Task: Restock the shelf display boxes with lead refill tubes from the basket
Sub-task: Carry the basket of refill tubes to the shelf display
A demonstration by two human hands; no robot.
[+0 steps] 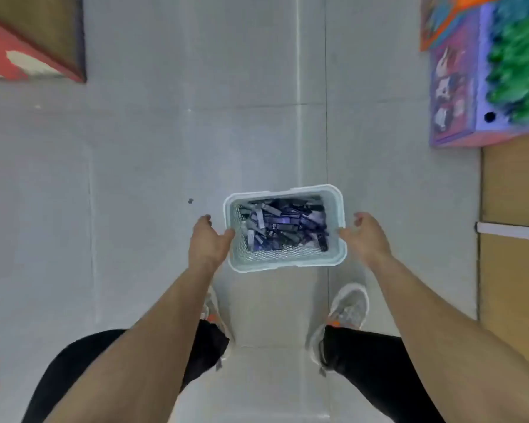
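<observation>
A pale blue mesh basket (287, 265) sits on the tiled floor just ahead of my feet. It holds several dark purple and grey lead refill tubes (283, 225) in a loose heap. My left hand (206, 239) is at the basket's left side with the thumb touching the left rim and the fingers loosely spread. My right hand (365, 233) is at the right side, thumb near the right rim, fingers relaxed. Neither hand has closed round the basket. No shelf display boxes are clearly visible.
A purple box with green items (483, 87) stands on a wooden shelf unit (513, 193) at the right. A red and brown fixture (31, 41) fills the upper left corner. My shoes (347, 306) stand close behind the basket on the grey floor tiles (135, 163).
</observation>
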